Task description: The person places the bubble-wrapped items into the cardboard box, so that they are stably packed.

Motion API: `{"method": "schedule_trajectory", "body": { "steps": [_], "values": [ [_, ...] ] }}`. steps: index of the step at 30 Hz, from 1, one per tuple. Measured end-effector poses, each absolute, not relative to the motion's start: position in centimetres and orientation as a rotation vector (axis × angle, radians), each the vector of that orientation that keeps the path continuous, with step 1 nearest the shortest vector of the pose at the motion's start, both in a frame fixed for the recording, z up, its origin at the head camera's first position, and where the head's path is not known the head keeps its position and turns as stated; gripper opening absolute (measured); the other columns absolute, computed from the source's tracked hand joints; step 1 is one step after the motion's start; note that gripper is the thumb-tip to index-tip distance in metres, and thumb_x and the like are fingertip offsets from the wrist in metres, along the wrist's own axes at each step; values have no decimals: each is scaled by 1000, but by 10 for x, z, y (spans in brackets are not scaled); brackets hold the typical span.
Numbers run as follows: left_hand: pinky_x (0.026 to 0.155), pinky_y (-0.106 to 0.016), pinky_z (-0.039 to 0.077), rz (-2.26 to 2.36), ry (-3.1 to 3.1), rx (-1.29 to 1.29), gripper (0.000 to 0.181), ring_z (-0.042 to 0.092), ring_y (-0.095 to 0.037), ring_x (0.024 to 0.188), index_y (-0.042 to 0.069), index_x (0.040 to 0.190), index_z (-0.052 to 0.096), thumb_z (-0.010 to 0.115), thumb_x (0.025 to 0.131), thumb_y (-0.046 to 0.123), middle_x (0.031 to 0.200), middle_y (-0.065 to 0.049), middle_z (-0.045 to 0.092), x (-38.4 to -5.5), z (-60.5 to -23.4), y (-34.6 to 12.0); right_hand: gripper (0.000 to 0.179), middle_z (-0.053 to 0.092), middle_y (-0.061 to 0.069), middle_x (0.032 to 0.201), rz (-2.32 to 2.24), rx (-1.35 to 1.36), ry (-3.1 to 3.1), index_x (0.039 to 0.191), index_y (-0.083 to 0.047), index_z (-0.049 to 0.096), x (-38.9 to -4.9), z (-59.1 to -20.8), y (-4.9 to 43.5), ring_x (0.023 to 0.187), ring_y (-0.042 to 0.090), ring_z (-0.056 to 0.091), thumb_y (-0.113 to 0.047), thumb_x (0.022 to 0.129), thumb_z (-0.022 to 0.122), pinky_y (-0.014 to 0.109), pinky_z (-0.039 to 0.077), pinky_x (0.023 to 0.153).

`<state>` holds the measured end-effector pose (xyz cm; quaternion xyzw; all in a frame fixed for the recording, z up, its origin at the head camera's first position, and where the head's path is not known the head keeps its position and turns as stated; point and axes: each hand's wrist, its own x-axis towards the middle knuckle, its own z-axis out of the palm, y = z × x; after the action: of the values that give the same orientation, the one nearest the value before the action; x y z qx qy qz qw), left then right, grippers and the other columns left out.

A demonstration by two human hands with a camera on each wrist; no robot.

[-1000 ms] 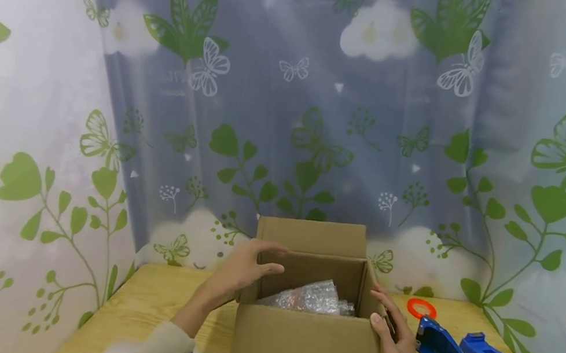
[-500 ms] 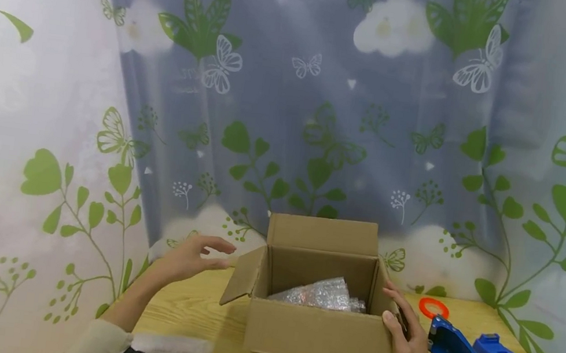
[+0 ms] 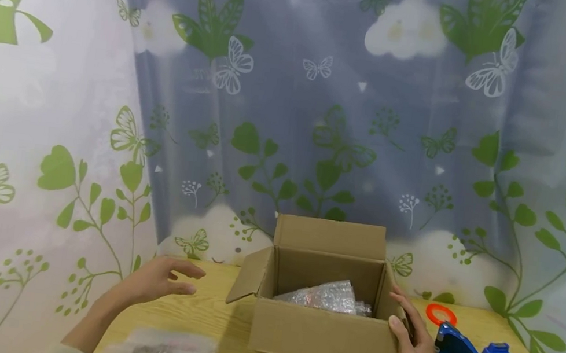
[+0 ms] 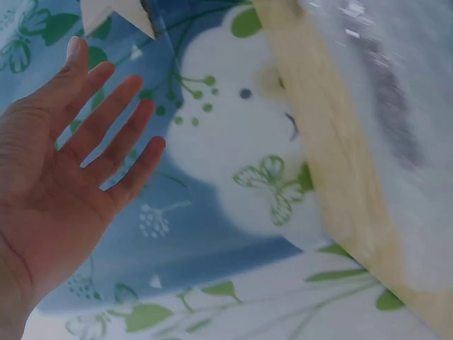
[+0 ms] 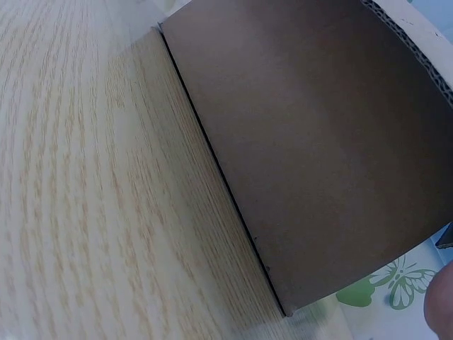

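While the right hand [image 3: 417, 349] grips the box [image 3: 324, 338], the left hand [image 3: 158, 280], fingers [image 4: 107, 117] extended, has moved toward the surface's [image 3: 199, 312] left edge. Only the left wrist view shows its palm [image 4: 60, 205].

Open cardboard box [image 3: 324, 321], brown, upright on wood-grain tbl. [image 3: 194, 312]: far flap [image 3: 331, 237] up, near flap [image 3: 327, 344] hanging over front, left flap [image 3: 249, 274] angled out & down. Inside, below rim: clear bubble-wrapped bundle [image 3: 324, 296], slanted, right end higher, w/ a bit of red showing. Left of box, apart: clear plastic-wrapped pkt. [image 3: 184, 351], flat on tbl., dark strip within, details blurry.
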<state>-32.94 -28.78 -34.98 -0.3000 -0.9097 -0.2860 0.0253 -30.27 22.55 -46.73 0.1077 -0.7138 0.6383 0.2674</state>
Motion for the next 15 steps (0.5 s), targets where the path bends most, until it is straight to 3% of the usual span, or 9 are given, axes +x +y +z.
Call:
{"method": "schedule_trajectory", "body": {
  "steps": [12, 15],
  "values": [
    [97, -48, 56, -1164, -2956, -839, 48, 64, -33, 123, 11, 146, 60, 65, 104, 33, 137, -14, 67, -306, -396, -340, 43, 45, -1, 161, 1759, 285, -1899, 152, -7, 51, -301, -464, 225, 149, 3, 33, -10, 110, 51, 10, 31, 111],
    [97, -44, 57, -1223, -2966, -884, 47, 65, -24, 123, 8, 148, 58, 64, 105, 27, 139, -18, 65, -300, -409, -355, 43, 45, -1, 161, 1772, 289, -1890, 152, -6, 51, -301, -465, 223, 149, 3, 33, -8, 109, 51, 10, 31, 111]
  ]
}}
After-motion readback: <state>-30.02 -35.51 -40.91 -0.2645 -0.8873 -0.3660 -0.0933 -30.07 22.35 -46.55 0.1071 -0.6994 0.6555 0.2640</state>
